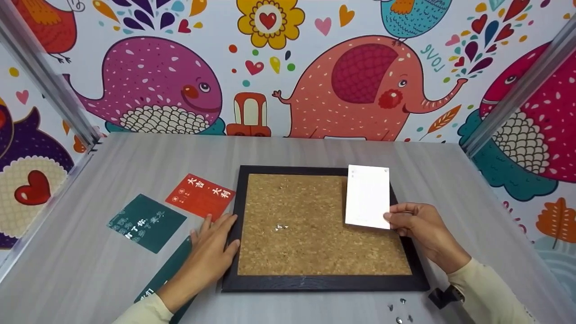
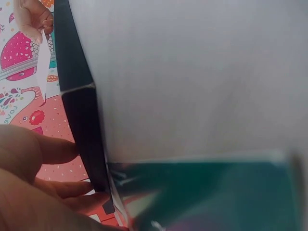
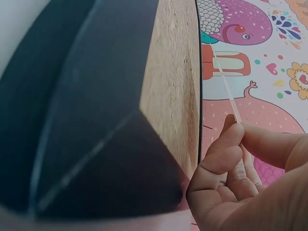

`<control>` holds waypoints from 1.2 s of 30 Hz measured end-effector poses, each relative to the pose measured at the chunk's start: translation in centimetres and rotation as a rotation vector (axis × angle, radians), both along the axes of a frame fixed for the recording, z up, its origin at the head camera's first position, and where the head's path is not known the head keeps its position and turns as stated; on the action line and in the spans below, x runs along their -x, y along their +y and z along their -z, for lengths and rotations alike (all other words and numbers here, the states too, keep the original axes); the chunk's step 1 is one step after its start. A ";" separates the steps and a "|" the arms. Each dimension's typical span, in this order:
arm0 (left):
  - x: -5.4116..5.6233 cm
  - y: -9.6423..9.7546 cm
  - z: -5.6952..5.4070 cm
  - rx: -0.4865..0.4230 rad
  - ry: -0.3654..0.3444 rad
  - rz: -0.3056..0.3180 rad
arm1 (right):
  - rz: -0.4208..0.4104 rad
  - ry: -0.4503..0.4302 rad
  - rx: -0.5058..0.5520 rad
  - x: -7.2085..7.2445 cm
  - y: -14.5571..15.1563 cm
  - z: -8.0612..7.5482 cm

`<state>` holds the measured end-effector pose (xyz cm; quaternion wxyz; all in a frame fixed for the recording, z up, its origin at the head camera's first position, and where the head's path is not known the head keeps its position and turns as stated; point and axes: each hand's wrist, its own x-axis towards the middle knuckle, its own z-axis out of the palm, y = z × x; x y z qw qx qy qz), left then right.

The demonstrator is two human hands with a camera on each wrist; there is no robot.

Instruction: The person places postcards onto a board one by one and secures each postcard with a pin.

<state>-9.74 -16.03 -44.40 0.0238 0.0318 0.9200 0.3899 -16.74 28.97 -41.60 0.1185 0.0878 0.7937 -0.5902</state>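
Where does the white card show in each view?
Head: white card right of centre, overlapping the black frame's upper-right corner, pinched by the right hand.
Left wrist: narrow white sliver, upper left, below that hand.
Right wrist: thin strip, right of centre, above the fingertips.
Shared landmark: black frame.

Upright card [image 1: 367, 195]: white. Frame [image 1: 324, 282]: black. Cork board [image 1: 310, 211]: golden brown, darker flecks. Red card [image 1: 200, 196]: white characters. Two dark green cards [image 1: 155, 216]: white lettering. Table [image 1: 292, 153]: grey, faintly streaked. Wall [image 1: 310, 49]: white, multicoloured cartoons, including purple whale [image 1: 157, 76], white-flecked coral elephant [image 1: 310, 99]. Sleeves [image 1: 488, 288]: cream. Pins [image 1: 399, 320]: silvery.
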 end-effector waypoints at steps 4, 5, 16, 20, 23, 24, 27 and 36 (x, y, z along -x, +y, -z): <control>0.0 0.0 0.0 -0.004 0.000 0.001 | -0.006 0.015 0.001 0.1 -0.6 0.1; 0.0 0.0 0.0 -0.004 0.001 0.000 | -0.008 0.017 0.000 0.1 -0.7 0.1; 0.1 0.0 -0.1 0.010 -0.017 -0.008 | -0.038 0.043 0.069 0.2 -2.3 0.2; 0.1 0.0 -0.1 0.006 -0.020 -0.006 | -0.031 0.039 0.071 0.4 -2.9 0.4; 0.1 0.0 -0.1 0.005 -0.018 -0.004 | -0.024 0.038 0.067 0.5 -3.4 0.5; 0.1 -0.1 -0.1 0.004 -0.017 -0.003 | -0.023 0.038 0.066 0.5 -3.6 0.5; 0.1 -0.1 0.0 0.006 -0.012 -0.001 | -0.024 0.041 0.062 0.6 -4.0 0.5; 0.1 0.0 0.0 0.016 -0.011 -0.004 | -0.041 0.044 0.083 0.7 -5.0 0.7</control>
